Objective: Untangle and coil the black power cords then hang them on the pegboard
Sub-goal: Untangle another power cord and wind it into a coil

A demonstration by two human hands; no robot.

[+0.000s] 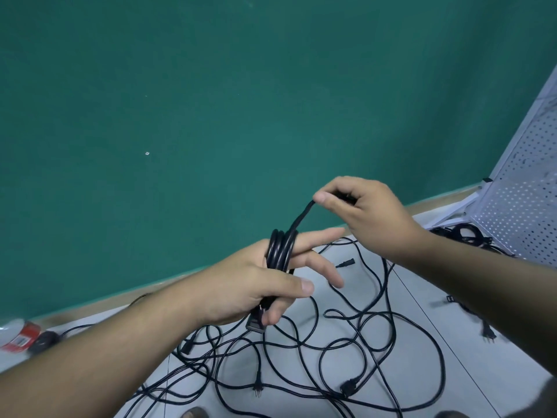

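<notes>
Above the tangle of power cords on the floor, near the pegboard, the left hand acts as spool, its grip holding the coiled cord, while the right hand pinches its tail taut for wrapping.

Left grip: your thumb clamps a black cord coil wound round your fingers.
Right grip: you pinch the coil's free strand, raised above the left.
Floor: loose black cords lie tangled beneath your hands.
Pegboard: white, at right, a cord bundle at its foot.
</notes>
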